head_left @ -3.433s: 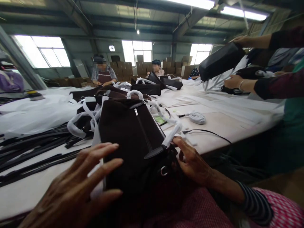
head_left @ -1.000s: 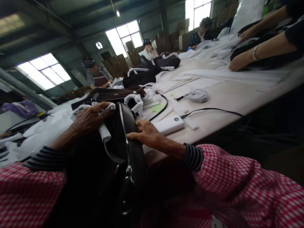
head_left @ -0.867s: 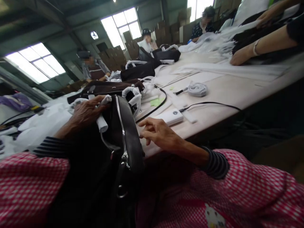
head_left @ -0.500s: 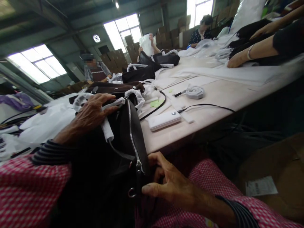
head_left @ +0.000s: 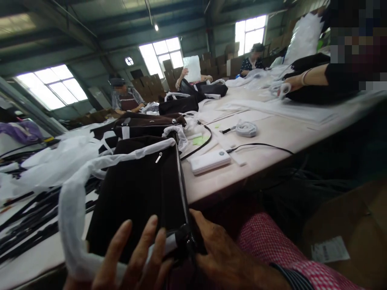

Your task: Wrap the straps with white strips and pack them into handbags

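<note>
A black handbag (head_left: 136,185) lies tilted at the table's near edge, its silver zipper running down the right side. Its long handle (head_left: 72,193), wrapped in white paper, loops out to the left. My left hand (head_left: 130,257) is low in front of the bag with fingers spread, over the lower part of the handle; its palm is out of frame. My right hand (head_left: 217,241) grips the bag's right side by the zipper's lower end, some fingertips hidden behind the bag.
A white power bank (head_left: 210,161) with a black cable and a coiled wrapped strap (head_left: 246,129) lie to the right. Black straps (head_left: 27,229) and white wrapping (head_left: 60,161) cover the left. More bags (head_left: 178,104) stand beyond. A co-worker's hand (head_left: 292,86) works at far right.
My left hand has left the bag's top and come down towards me, fingers spreading. The bag's front and looped handle now show. The co-worker's hand on the right has shifted left.
</note>
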Motion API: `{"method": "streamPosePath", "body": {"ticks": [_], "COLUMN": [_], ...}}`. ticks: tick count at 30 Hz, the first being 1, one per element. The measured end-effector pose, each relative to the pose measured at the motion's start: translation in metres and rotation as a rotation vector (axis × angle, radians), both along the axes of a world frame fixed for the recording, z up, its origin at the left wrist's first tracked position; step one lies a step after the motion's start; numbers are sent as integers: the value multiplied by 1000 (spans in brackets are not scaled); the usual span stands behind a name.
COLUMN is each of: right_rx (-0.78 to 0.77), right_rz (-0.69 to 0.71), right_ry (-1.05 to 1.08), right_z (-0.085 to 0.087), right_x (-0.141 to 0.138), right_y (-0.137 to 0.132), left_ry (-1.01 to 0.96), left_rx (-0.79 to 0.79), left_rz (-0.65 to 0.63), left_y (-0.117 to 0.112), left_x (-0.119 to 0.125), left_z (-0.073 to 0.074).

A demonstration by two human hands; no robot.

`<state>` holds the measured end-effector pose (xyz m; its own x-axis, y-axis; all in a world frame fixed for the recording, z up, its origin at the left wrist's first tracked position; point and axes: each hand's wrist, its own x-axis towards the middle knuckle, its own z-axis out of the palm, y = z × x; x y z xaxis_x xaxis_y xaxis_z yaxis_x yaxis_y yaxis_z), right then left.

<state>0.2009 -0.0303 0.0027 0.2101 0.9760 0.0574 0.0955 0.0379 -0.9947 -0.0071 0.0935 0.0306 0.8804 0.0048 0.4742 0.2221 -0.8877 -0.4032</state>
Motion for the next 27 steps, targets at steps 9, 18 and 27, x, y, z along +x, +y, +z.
{"method": "streamPosePath", "body": {"ticks": [9,18,27], "right_rx": [-107,193,13], "right_rz": [55,-192,-227], "right_ry": [368,-385,86], "right_z": [-8,-19,32], "right_x": [-4,-15,68], "right_y": [-13,-34,4], "left_ry": [68,-29,-141], "left_rx": [12,16,-208], "left_rz": [112,106,-23], "left_y": [11,-3,13], "left_x": [27,31,8], "left_z": [-9,-16,12]}}
